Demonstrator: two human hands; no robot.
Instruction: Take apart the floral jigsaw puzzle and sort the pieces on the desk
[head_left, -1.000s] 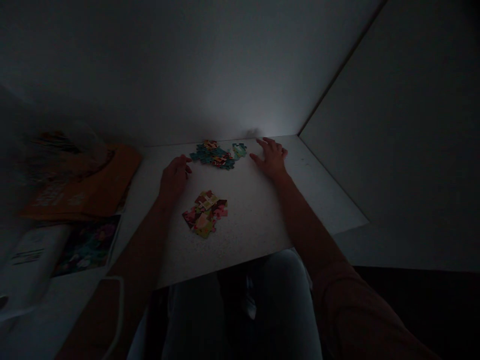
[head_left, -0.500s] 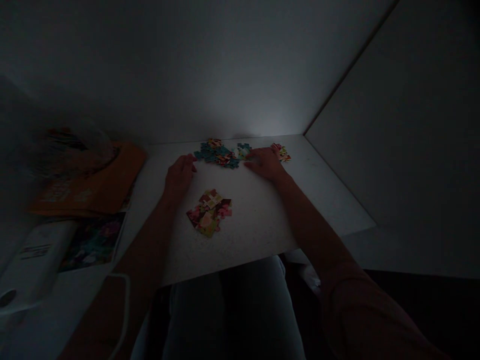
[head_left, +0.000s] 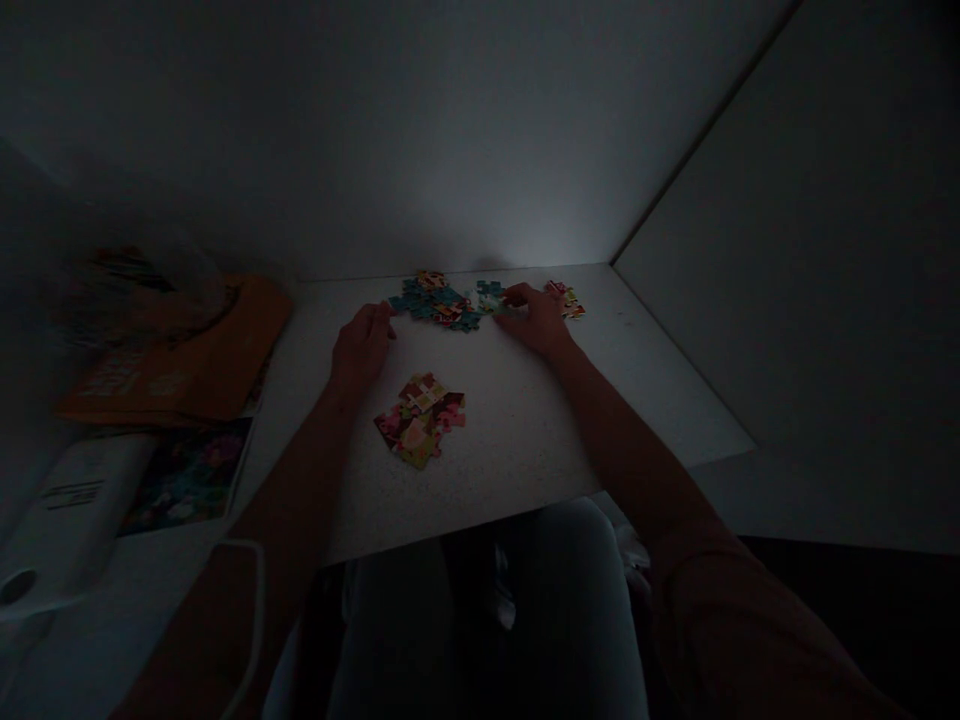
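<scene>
A pile of teal jigsaw puzzle pieces [head_left: 435,300] lies on the white table near the wall. At its left edge is my left hand [head_left: 364,342], fingers curled together and fingertips beside a teal piece; whatever they hold is hidden. My right hand [head_left: 534,318] bends its thumb and fingers around a pale green puzzle piece [head_left: 489,300] at the pile's right side. Behind that hand lie several red and yellow puzzle pieces [head_left: 568,298], partly covered. Closer to me rests a joined cluster of pink, brown and green puzzle pieces [head_left: 420,420].
On the left lie an orange paper bag [head_left: 187,370] with clear plastic on it, a dark flowered picture [head_left: 187,475] and a white box-like object [head_left: 79,490]. A wall bounds the back, a panel [head_left: 787,250] the right. The light is dim.
My right hand's fingers have bent and shifted slightly at the pale green piece. My left hand has hardly moved. My legs under the table have spread apart a little.
</scene>
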